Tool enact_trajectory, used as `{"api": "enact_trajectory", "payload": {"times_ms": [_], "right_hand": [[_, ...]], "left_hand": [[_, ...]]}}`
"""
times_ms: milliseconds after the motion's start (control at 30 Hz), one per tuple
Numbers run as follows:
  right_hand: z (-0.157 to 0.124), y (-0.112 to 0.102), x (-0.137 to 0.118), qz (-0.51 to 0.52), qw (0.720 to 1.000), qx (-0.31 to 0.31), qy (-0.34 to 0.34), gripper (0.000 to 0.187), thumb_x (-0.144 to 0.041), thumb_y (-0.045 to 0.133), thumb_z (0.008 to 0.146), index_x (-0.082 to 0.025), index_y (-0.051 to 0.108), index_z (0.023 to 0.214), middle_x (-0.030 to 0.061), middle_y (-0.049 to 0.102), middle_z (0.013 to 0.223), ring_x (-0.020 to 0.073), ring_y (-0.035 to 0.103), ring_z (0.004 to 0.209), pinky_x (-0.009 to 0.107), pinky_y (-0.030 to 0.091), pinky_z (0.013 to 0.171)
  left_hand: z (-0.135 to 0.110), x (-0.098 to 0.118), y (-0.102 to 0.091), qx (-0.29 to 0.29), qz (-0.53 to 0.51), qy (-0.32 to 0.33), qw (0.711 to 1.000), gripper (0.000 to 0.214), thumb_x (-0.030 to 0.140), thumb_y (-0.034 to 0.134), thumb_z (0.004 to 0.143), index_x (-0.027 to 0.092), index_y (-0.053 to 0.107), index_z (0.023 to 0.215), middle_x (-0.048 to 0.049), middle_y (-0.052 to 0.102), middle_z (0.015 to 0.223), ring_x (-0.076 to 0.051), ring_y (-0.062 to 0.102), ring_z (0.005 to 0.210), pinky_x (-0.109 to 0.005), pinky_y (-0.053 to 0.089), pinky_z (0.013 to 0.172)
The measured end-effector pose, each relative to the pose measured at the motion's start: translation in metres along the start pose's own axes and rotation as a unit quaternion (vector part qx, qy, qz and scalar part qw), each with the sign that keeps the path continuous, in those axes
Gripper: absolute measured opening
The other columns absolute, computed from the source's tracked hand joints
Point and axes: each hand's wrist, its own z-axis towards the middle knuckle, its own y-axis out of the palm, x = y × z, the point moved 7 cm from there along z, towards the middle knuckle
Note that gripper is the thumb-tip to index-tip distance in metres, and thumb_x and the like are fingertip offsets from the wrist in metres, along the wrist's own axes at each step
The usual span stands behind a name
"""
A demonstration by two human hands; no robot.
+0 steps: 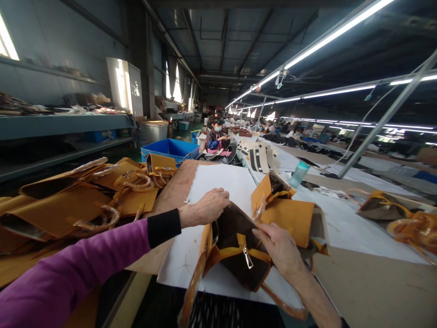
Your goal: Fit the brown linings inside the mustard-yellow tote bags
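A mustard-yellow handbag [228,255] is tipped towards me at the near edge of the work table, its dark brown lining showing. Its far rim is pinched in my left hand [209,207], with the fingers closed. My right hand [282,250] grips the rim on the right side between thumb and fingers. A silver zipper pull [247,257] hangs at the middle of the bag's yellow-trimmed opening. The wrapped handles [193,287] droop over the table edge on the near side. Just behind my right hand lies another yellow handbag [287,218].
Yellow handbags [64,207] are piled on the left. A blue bin [170,148] stands beyond them, near a seated person [215,139]. To the right are a teal bottle [299,174], another bag [385,207] and a slanted metal post [385,116]. White sheeting [223,180] covers part of the table.
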Motion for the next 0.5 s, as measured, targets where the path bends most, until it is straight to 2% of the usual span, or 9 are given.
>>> {"api": "enact_trajectory", "payload": {"times_ms": [67, 167, 367, 500], "right_hand": [[0.0, -0.001, -0.001, -0.003, 1.0, 0.001, 0.0, 0.038, -0.045, 0.037, 0.088, -0.021, 0.065, 0.078, 0.0023, 0.055, 0.07, 0.0167, 0.053, 0.068, 0.028, 0.037, 0.066], [0.001, -0.001, -0.002, -0.012, 1.0, 0.005, 0.002, 0.038, -0.045, 0.037, 0.088, -0.021, 0.064, 0.076, 0.0026, 0.056, 0.069, 0.0168, 0.054, 0.068, 0.028, 0.037, 0.065], [0.0, -0.002, -0.005, -0.034, 0.999, 0.018, -0.008, 0.038, -0.045, 0.037, 0.089, -0.021, 0.063, 0.076, 0.0025, 0.056, 0.07, 0.0161, 0.054, 0.067, 0.027, 0.037, 0.064], [-0.001, -0.004, -0.005, -0.078, 0.996, 0.034, -0.02, 0.04, -0.045, 0.036, 0.09, -0.021, 0.061, 0.071, 0.0024, 0.054, 0.066, 0.016, 0.054, 0.064, 0.027, 0.035, 0.062]], "left_hand": [[0.001, -0.001, 0.002, -0.021, 0.011, -0.012, 1.0, 0.016, 0.02, 0.049, 0.083, 0.016, 0.06, 0.072, -0.0076, 0.06, 0.086, -0.02, 0.051, 0.088, -0.031, 0.038, 0.085], [0.003, 0.0, 0.002, -0.038, 0.013, -0.034, 0.999, 0.025, 0.029, 0.049, 0.086, 0.015, 0.062, 0.07, -0.0078, 0.062, 0.083, -0.02, 0.052, 0.087, -0.032, 0.037, 0.083], [0.016, -0.009, 0.011, -0.05, 0.036, -0.141, 0.988, 0.02, 0.028, 0.053, 0.083, 0.015, 0.066, 0.074, -0.0078, 0.067, 0.072, -0.022, 0.06, 0.077, -0.035, 0.037, 0.076], [0.028, -0.014, 0.02, -0.031, 0.018, -0.164, 0.986, 0.018, 0.028, 0.054, 0.08, 0.016, 0.066, 0.072, -0.0075, 0.067, 0.07, -0.023, 0.062, 0.073, -0.037, 0.036, 0.076]]}}
